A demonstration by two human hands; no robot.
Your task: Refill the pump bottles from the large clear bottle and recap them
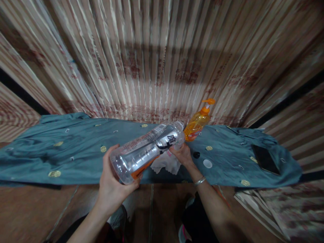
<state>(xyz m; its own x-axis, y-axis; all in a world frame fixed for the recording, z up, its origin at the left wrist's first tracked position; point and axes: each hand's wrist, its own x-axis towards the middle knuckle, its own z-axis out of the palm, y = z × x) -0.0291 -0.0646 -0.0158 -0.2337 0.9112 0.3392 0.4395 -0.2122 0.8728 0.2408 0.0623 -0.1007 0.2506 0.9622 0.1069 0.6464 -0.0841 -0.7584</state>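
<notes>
A large clear plastic bottle (148,152) with a silver, black and orange label lies tilted across both my hands, its neck end up to the right. My left hand (113,182) is wrapped round its base from below. At the shoulder end, my right hand (182,154) is closed against the clear plastic; its fingertips are partly hidden behind the bottle. A crumpled white cloth or tissue (165,164) is under the bottle. Just beyond the neck stands an orange pump bottle (196,124). Near my right wrist lie a black cap (196,155) and a whitish disc (207,163).
A teal patterned cloth (83,145) covers the low bench in front of me. At its right end rests a dark phone (265,158). Pleated striped curtains (152,60) hang close behind it. My feet are on the brown tiled floor (83,199) below.
</notes>
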